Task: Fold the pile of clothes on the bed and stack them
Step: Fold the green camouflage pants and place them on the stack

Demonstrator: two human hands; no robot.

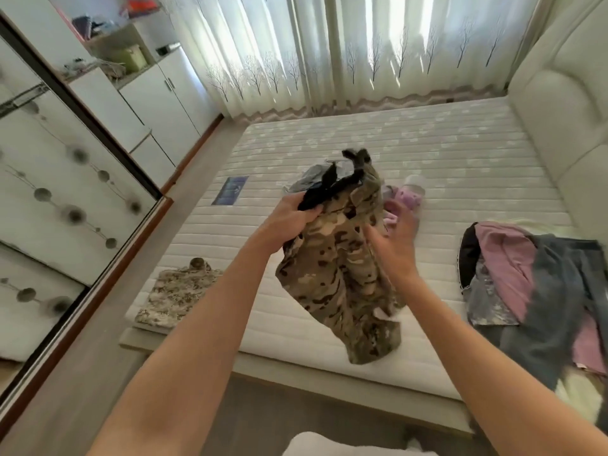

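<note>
My left hand (292,218) grips a camouflage garment (342,278) near its black top part and holds it up over the mattress (427,153), so the cloth hangs down crumpled. My right hand (394,245) is blurred, fingers spread, against the garment's right side. Behind the garment lie a grey piece (306,182) and a pink piece (406,199). A folded light camouflage garment (177,291) lies flat at the mattress's near left corner. A loose pile of clothes (533,291) in pink, grey and dark colours lies at the right.
A padded headboard (566,133) stands at the right. Curtains (362,51) hang behind the bed. A mirrored wardrobe (59,192) and white cabinets (158,103) line the left, with a strip of floor (108,357) between them and the bed.
</note>
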